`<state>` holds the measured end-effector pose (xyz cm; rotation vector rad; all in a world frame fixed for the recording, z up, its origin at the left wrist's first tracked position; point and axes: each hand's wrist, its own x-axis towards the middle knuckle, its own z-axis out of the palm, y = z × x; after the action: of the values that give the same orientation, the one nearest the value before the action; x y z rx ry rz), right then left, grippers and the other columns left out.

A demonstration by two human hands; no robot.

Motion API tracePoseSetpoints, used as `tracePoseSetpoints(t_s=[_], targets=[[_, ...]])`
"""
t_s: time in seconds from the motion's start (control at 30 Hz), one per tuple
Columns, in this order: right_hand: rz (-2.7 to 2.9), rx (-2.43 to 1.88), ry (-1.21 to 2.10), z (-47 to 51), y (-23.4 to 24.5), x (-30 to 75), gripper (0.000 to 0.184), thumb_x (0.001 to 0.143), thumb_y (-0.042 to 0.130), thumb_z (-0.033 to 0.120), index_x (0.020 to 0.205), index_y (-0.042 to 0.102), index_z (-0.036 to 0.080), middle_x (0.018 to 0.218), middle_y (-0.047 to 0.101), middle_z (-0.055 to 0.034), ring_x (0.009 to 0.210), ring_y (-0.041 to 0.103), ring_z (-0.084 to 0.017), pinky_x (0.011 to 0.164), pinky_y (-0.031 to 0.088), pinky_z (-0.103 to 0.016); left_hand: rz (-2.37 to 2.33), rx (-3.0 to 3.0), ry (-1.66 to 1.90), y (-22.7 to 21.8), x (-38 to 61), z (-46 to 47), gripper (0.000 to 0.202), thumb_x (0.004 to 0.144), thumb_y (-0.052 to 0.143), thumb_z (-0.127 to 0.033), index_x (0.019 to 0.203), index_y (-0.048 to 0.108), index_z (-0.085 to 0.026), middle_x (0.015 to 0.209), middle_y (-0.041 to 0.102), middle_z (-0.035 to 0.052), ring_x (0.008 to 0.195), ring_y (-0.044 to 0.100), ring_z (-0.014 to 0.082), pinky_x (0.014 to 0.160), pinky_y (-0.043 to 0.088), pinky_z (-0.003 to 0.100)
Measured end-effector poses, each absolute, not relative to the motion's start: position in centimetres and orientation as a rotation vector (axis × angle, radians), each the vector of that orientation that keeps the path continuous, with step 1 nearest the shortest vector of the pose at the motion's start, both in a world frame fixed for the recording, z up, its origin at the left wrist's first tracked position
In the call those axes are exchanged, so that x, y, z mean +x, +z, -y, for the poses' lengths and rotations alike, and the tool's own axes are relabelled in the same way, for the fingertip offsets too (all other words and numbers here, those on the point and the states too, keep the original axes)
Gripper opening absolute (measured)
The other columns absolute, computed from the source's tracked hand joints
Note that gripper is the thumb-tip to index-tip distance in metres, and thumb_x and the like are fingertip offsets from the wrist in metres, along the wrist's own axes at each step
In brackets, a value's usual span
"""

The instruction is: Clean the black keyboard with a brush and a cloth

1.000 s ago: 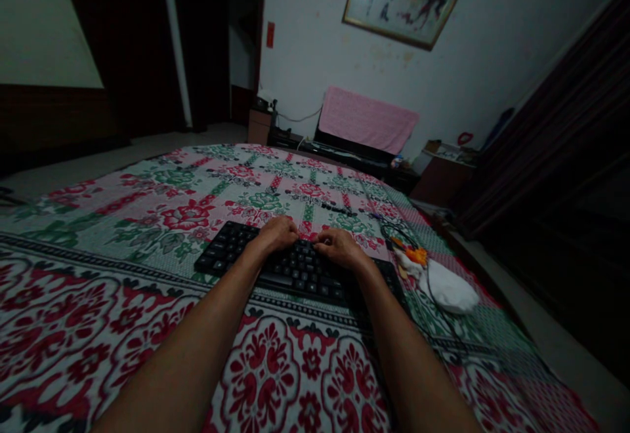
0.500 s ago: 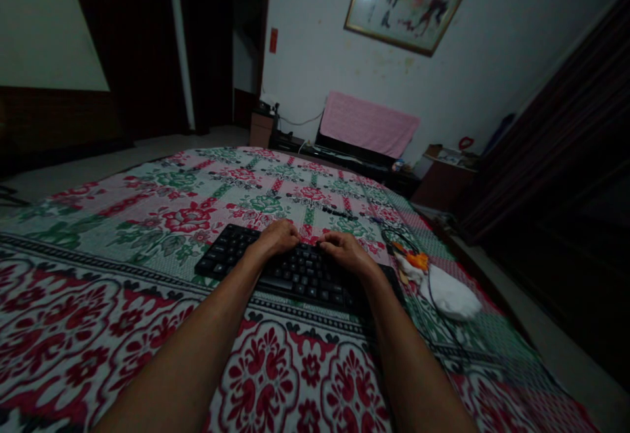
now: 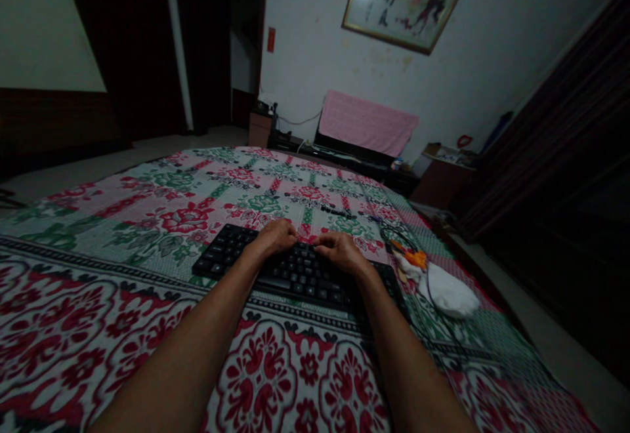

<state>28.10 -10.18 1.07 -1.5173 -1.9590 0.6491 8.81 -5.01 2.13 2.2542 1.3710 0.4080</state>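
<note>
Both hands (image 3: pixel 275 235) (image 3: pixel 342 250) angle inward over the keyboard (image 3: pixel 298 275).

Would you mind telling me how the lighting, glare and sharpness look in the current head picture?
Head view: dim overall, the curtain at right very dark; same view: a bright white reflection on the framed picture; same view: soft detail, the markings on the keyboard hard to read; same view: the patterned cover's far edge bows, probably lens distortion.

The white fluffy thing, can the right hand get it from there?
Probably yes: the white fluffy thing lies on the bedspread, to the right of the keyboard and the right hand, its top mostly uncovered, though a dark cable crosses its left part.
</note>
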Motion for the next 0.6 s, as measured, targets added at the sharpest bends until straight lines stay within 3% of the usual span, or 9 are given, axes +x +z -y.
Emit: tracePoseSetpoints(t_s=[0.17,0.6], targets=[[2.094,-1.542,0.451,10.5,1.8,27.8,0.015,0.071,0.057,0.017,0.079,0.070,0.016,0.072,0.065,-0.0019,0.068,0.056,-0.013,0.063,0.038,-0.022,-1.362,2.282,0.386,2.2,8.8,4.9,0.025,0.072,0.051,-0.024,0.084,0.073,-0.020,0.084,0.072,0.0029,0.078,0.063,0.0143,0.064,0.041,0.020],[2.177,-1.571,0.505,11.0,2.9,27.3,0.016,0.073,0.051,0.017,0.069,0.066,0.013,0.059,0.054,0.0023,0.056,0.045,-0.009,0.052,0.030,-0.019,-1.363,2.246,0.416,1.9,8.8,4.7,0.024,0.071,0.052,-0.025,0.083,0.073,-0.021,0.083,0.072,0.0027,0.079,0.063,0.0146,0.066,0.043,0.020]])
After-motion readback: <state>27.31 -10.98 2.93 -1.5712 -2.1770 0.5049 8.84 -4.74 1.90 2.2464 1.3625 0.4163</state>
